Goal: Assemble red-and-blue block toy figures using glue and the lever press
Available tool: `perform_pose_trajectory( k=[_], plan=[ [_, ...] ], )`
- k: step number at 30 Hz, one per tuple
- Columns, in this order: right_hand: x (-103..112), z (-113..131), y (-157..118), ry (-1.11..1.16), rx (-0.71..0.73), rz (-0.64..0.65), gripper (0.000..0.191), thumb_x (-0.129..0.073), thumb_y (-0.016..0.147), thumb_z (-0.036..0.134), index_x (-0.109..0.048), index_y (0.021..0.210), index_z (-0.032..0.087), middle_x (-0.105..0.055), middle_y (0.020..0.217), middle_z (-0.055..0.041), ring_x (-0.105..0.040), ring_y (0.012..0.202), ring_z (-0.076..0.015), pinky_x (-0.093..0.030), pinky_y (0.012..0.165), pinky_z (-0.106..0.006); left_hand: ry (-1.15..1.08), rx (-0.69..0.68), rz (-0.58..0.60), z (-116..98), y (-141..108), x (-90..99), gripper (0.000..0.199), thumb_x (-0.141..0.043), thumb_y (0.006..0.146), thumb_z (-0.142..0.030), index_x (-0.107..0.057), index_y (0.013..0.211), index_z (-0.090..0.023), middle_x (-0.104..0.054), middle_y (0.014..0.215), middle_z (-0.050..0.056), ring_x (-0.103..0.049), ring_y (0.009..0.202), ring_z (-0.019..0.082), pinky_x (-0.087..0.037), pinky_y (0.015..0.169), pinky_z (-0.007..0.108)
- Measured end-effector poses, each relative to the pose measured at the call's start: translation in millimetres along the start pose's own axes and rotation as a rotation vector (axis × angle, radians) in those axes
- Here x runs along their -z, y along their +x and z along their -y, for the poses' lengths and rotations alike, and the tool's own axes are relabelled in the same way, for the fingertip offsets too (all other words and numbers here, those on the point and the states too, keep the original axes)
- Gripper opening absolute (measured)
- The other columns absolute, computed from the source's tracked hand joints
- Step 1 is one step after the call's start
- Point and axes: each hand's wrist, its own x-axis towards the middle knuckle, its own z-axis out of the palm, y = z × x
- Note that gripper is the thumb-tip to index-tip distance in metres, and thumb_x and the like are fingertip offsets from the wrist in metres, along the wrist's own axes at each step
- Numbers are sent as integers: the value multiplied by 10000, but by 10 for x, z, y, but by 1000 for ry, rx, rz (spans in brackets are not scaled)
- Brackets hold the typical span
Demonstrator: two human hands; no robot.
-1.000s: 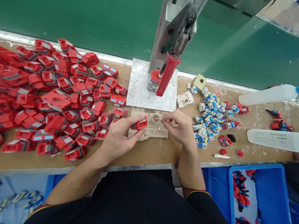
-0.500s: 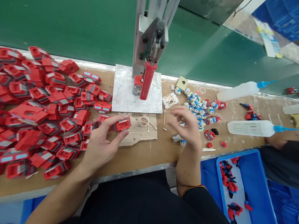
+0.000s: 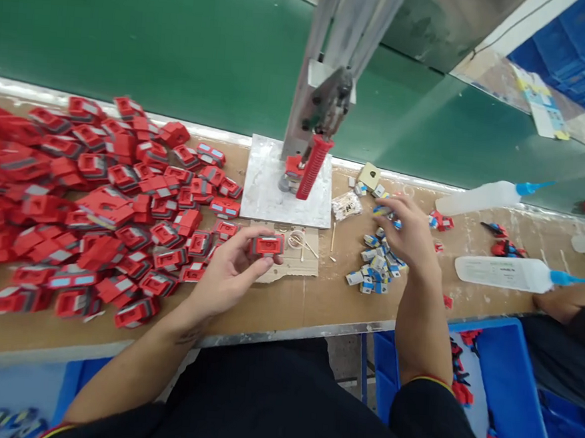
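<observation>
Between the thumb and fingers of my left hand (image 3: 236, 268) is a red and grey toy part (image 3: 267, 245), its hollow side facing up. My right hand (image 3: 406, 228) pinches a small blue and yellow piece (image 3: 383, 212) above the back of the pile of small white, blue and yellow pieces (image 3: 377, 265). A large heap of red parts (image 3: 108, 199) spreads over the left of the bench. Below the held red part lies a torn cardboard sheet (image 3: 304, 263) with cotton swabs and a small round lid (image 3: 296, 239).
A press with a red handle (image 3: 315, 167) stands on a metal plate (image 3: 259, 183). Glue bottles (image 3: 502, 272) lie at the right, near another person's arm (image 3: 569, 306). A blue bin (image 3: 506, 354) sits below the bench edge. Swabs (image 3: 346, 206) lie beside the plate.
My right hand has moved right and back over the small pieces, and its fingers have closed on one. My left hand still holds the red part. The whole view has shifted.
</observation>
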Motion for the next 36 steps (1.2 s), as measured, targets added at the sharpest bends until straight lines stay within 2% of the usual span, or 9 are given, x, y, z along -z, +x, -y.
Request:
perform_pose_trajectory(
  k=[2,4,7,10,14,21,27,32,36],
  plan=[
    [-3,316,-166,310,43,-251,184,-715,965,303,-751,1144,291,-746,1099,-93,-703,995,-274,-582,816,-437,-27,3,13,3,2,-12,307,-750,997,-360,-672,1263,-229,-821,1152,107,-855,931,231,-693,764,296],
    [-95,683,-318,601,88,-369,140,-776,943,353,-718,1062,306,-720,1004,-64,-711,953,-253,-605,772,-407,-38,21,26,5,-3,-20,317,-757,994,-366,-671,1268,-232,-826,1133,105,-858,948,245,-705,785,314],
    [-327,1159,-437,908,56,-323,195,-806,938,366,-626,975,302,-720,1045,-52,-713,862,-211,-608,697,-356,-30,45,36,-2,-22,-28,327,-764,989,-363,-679,1275,-228,-834,1110,102,-859,967,254,-714,811,330],
    [-519,1407,-449,995,19,-239,228,-792,954,382,-656,1124,314,-720,1043,-51,-727,925,-218,-640,779,-369,30,11,7,-13,-41,-36,334,-767,979,-343,-701,1280,-214,-834,1176,111,-848,1036,251,-711,893,348],
    [-618,1522,-478,920,-34,-167,273,-759,985,361,-735,1255,328,-712,1103,-67,-716,993,-223,-639,841,-380,182,-90,-62,3,-60,-55,331,-767,968,-302,-740,1287,-214,-834,1258,120,-828,1118,252,-685,992,362],
    [-788,1730,-544,1152,-232,-272,275,-848,921,462,-647,1000,292,-675,978,-15,-687,834,-158,-603,689,-273,382,-326,-234,73,-80,-89,317,-728,982,-198,-751,1297,-225,-831,1313,97,-820,1192,243,-666,1078,354],
    [-830,1808,-511,1218,-299,-177,389,-893,858,560,-645,945,274,-678,903,9,-678,716,-125,-592,607,-236,507,-430,-196,74,-91,-81,372,-669,999,-133,-731,1350,-238,-800,1389,105,-795,1263,242,-675,1076,347],
    [-809,1811,-501,1281,-336,-213,356,-945,819,493,-685,904,266,-684,914,22,-658,670,-96,-573,555,-203,510,-544,-157,29,-88,-79,545,-691,946,-60,-685,1461,-236,-753,1467,135,-763,1326,262,-663,1105,356],
    [-789,1797,-490,1217,-365,-188,390,-961,791,512,-685,858,245,-677,883,22,-653,688,-107,-562,565,-219,502,-629,-129,37,-67,-53,594,-815,939,-186,-652,1510,-205,-735,1483,176,-762,1327,296,-671,1091,373]
  ],
)
